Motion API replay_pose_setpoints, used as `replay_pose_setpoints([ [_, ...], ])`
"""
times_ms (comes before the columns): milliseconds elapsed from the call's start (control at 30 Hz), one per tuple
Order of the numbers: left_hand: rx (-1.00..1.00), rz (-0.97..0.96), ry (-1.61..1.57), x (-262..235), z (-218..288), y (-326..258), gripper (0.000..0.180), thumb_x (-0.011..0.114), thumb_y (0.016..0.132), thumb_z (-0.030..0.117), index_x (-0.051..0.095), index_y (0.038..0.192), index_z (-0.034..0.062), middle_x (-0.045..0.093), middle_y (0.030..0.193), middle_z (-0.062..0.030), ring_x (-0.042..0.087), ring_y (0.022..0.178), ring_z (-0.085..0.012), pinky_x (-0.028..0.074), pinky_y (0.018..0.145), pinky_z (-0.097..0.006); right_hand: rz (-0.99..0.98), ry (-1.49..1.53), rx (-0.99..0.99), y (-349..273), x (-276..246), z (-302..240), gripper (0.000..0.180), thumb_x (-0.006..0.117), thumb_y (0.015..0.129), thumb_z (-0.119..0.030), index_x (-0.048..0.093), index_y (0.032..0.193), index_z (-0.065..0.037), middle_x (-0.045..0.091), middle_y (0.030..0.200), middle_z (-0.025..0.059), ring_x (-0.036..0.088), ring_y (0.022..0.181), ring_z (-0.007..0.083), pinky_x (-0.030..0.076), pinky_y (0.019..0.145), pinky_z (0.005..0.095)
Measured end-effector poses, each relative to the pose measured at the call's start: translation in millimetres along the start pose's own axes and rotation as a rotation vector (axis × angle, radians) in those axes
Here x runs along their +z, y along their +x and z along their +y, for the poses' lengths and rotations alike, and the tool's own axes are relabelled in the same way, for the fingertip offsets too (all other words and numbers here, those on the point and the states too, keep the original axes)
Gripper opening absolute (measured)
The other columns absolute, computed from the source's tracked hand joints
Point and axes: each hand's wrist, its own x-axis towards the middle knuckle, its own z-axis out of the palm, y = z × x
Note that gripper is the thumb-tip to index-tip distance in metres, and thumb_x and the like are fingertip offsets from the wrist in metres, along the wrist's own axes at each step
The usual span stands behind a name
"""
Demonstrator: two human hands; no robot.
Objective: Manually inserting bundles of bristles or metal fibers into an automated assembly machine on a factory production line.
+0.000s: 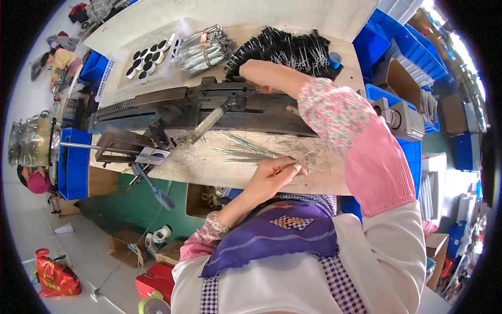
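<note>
My left hand (272, 175) is closed on a fan of thin silver wires (246, 152) that lie across the pale wooden bench (209, 162). My right hand (253, 73), in a floral and pink sleeve, reaches across to the top of a long dark metal machine (172, 107). Its fingers are curled at the machine's upper edge, and what they pinch is hidden. A cream-coloured lever handle (206, 124) sticks out of the machine just below that hand. Right behind it lies a heap of black-tipped wires (293, 47).
Tied bundles of silver wires (204, 49) and a clear bag of round black-and-white caps (146, 60) lie at the back. A grey motor (402, 118) and blue bins (402, 42) stand to the right. A red bag (52, 275) and cardboard boxes (125, 248) sit on the floor.
</note>
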Motion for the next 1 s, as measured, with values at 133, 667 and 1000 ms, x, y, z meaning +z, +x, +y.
replay_pose_setpoints([
  [133,0.046,0.183,0.261,-31.7,-9.8,9.4,0.023,0.056,0.092,0.020,0.068,0.087,0.0018,0.057,0.069,0.0027,0.045,0.062,-0.0060,0.036,0.054,-0.024,0.398,0.006,-0.513,-86.4,-49.9,11.4,0.027,0.059,0.087,-0.026,0.065,0.085,0.001,0.060,0.065,0.0092,0.057,0.053,0.0168,0.047,0.051,0.0292],
  [667,0.860,0.609,1.754,-62.8,83.3,41.4,0.012,0.060,0.077,0.006,0.067,0.087,0.0088,0.054,0.071,-0.0024,0.059,0.066,-0.0176,0.049,0.052,-0.031,0.677,0.084,-0.778,-136.0,3.2,28.8,0.013,0.067,0.076,-0.007,0.064,0.087,-0.002,0.063,0.080,0.0123,0.062,0.075,0.0301,0.051,0.066,0.0350],
  [1000,0.179,0.042,-1.307,-88.1,-5.1,13.1,0.054,0.037,0.097,0.051,0.056,0.089,0.0012,0.046,0.060,-0.0035,0.035,0.040,-0.0098,0.026,0.036,-0.022,0.677,0.188,-0.672,-110.3,15.0,21.2,0.012,0.066,0.079,-0.014,0.067,0.084,-0.004,0.066,0.086,0.0121,0.063,0.079,0.0309,0.051,0.071,0.0382],
])
